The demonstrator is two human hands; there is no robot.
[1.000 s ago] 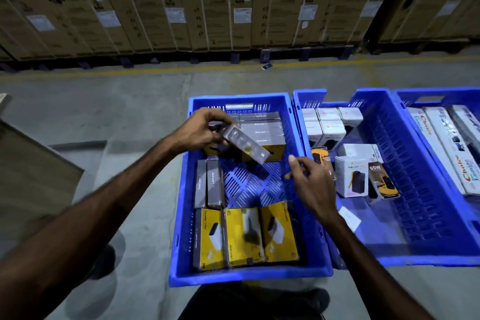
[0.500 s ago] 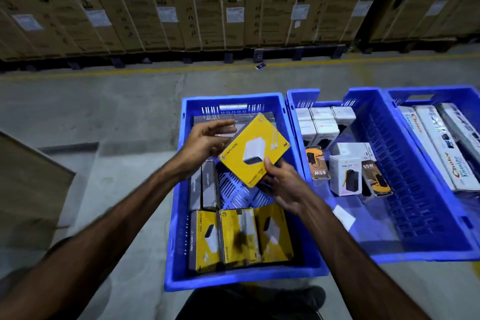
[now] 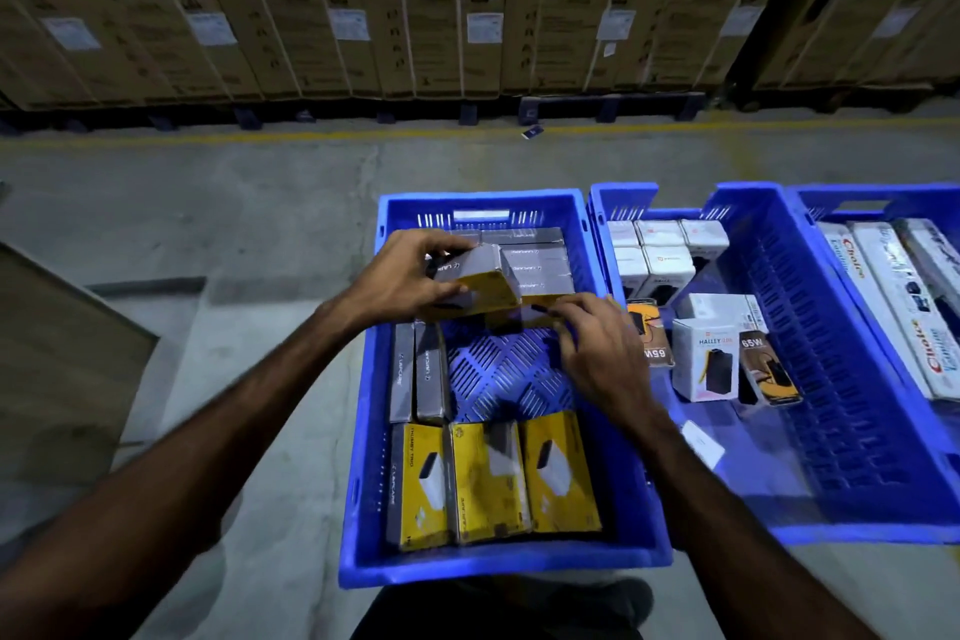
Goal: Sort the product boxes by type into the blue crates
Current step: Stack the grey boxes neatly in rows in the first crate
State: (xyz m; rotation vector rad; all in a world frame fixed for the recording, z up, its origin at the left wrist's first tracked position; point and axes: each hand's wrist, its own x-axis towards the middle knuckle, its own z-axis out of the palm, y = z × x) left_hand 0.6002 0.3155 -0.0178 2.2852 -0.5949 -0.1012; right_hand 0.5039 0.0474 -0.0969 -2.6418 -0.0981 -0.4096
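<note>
In the head view, a yellow box (image 3: 475,288) is gripped by the left hand (image 3: 400,276) over the left crate (image 3: 363,431); its lower edge is hidden by the right hand (image 3: 597,353), whose fingertips touch it. Cartons (image 3: 431,5) are stacked behind a concrete floor (image 3: 234,203).

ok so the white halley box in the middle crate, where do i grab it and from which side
Take the halley box from above, fingers on its front face and back. It stands upright with its top free. The 65w box leans against its right side, so the sides look a poor grip. The right hand is nearest.
</note>
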